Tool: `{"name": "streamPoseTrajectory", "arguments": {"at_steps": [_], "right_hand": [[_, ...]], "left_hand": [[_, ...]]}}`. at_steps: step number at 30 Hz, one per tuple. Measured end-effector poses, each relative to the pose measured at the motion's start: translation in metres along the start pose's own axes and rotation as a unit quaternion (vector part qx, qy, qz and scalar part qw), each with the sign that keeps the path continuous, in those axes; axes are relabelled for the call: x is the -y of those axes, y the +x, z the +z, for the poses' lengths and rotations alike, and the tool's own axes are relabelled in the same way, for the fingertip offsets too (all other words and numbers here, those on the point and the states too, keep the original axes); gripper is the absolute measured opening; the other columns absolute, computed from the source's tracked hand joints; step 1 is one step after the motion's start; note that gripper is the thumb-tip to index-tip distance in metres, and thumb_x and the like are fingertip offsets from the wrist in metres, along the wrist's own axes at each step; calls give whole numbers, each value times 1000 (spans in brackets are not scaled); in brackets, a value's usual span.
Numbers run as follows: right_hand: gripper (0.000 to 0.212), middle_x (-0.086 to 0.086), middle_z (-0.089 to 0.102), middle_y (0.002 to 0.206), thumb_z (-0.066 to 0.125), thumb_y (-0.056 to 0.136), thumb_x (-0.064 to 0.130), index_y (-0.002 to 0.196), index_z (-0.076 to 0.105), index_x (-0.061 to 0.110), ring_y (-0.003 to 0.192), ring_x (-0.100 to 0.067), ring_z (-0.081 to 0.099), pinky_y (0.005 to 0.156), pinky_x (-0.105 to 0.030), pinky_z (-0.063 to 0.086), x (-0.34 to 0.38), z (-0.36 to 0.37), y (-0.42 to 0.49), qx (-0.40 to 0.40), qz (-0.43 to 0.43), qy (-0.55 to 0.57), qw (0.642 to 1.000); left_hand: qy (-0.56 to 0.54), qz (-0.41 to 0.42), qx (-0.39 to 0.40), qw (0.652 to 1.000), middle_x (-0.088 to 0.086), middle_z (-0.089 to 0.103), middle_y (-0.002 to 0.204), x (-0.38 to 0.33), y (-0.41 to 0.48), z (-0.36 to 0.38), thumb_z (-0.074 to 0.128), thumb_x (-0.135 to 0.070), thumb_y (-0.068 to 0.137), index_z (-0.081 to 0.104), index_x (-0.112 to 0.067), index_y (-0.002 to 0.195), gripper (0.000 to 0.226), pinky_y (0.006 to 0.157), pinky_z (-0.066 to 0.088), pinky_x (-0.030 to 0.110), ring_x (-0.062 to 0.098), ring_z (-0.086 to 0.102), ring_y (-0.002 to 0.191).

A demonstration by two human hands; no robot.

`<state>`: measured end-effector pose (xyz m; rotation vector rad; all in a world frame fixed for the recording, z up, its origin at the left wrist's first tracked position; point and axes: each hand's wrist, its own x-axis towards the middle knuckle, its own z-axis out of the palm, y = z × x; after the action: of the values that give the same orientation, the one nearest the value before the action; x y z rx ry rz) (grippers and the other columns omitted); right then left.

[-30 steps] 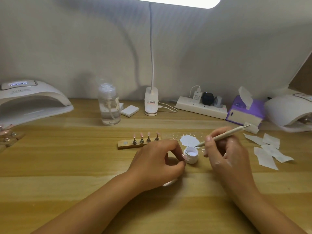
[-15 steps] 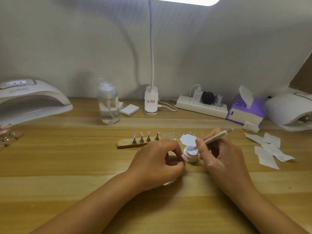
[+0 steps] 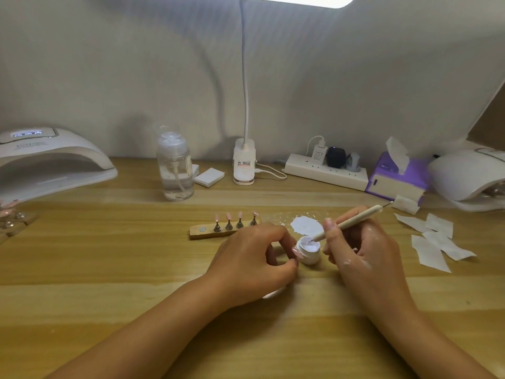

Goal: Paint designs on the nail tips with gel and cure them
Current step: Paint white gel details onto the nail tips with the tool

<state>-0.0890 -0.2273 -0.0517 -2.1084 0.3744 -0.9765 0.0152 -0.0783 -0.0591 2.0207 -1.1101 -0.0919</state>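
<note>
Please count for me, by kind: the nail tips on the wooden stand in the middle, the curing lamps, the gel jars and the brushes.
Nail tips: 4
Curing lamps: 2
Gel jar: 1
Brush: 1
Total: 8

Four pink nail tips stand on one wooden strip, alongside one round white gel jar and two white domed curing lamps.

Wall: pale grey-white, softly creased, one vertical seam.
Table: light wood with broad grain bands, butting against the wall.
Desk lamp: white base at the table's back, thin gooseneck, lit head at the top edge.
Brown panel: far right.
</note>
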Motion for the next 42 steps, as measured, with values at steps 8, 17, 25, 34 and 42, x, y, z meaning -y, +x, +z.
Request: {"name": "streamPoseTrajectory", "arguments": {"at_steps": [8,17,25,34,42], "right_hand": [[10,7,73,75,61,96,34,87,59,30,71,-9,69,75,-48,57,-4,3,-1,-8,64,41,997],[13,1,72,79,60,97,27,96,60,14,79,-11,70,82,-47,57,4,7,4,23,67,44,997],[9,3,72,76,64,94,28,90,61,20,75,-8,69,75,-41,55,11,5,1,14,45,9,999],[21,-9,69,67,66,93,20,87,55,3,60,-24,65,56,-36,56,19,-3,-1,-9,112,102,988],[14,-13,72,71,53,99,13,85,57,11,66,-21,71,63,-32,61,29,5,1,22,290,346,892]], "left_hand": [[-33,-7,-2,999,-6,75,92,-2,-1,-2,63,-37,74,58,-42,75,7,70,55,36,9,65,68],[2,-7,-34,999,-30,68,98,3,4,0,71,-32,83,55,-50,73,27,72,51,28,-1,62,67],[44,4,-67,997,-17,60,97,7,5,-1,67,-25,86,63,-36,86,11,69,35,18,-8,49,68],[24,-10,-2,1000,-22,66,88,8,9,-13,70,-26,86,66,-33,85,9,69,36,22,-14,49,70],[10,-2,3,1000,-19,69,95,12,8,-16,71,-28,85,67,-31,86,5,83,43,27,0,54,65]]}}
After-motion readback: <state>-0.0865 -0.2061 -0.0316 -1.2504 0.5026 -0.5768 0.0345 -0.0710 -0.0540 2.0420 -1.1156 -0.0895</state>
